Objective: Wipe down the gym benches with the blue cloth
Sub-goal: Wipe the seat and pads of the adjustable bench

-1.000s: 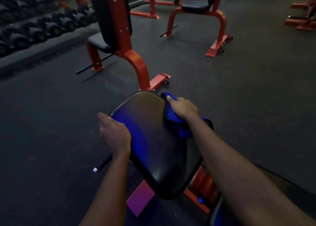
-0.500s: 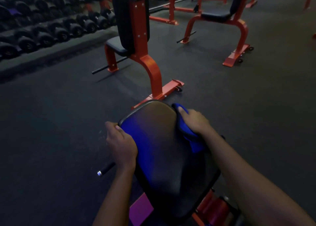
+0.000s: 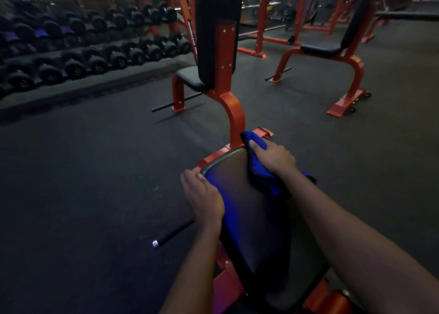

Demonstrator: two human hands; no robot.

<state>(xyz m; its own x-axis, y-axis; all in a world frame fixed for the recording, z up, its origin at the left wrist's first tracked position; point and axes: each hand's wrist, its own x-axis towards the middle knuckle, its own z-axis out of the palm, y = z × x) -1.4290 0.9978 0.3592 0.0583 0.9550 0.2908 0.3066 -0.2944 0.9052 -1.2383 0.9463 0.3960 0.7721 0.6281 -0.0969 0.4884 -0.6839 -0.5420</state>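
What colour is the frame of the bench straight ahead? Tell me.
Red-orange bench frame, seen best in the head view.

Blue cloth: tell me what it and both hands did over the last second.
The right hand eased the blue cloth slightly toward the far end of the bench pad, along its right edge. The view also tilted up. Nothing was let go or newly taken. The left hand still grips the pad's left edge, and the cloth stays under the right hand.
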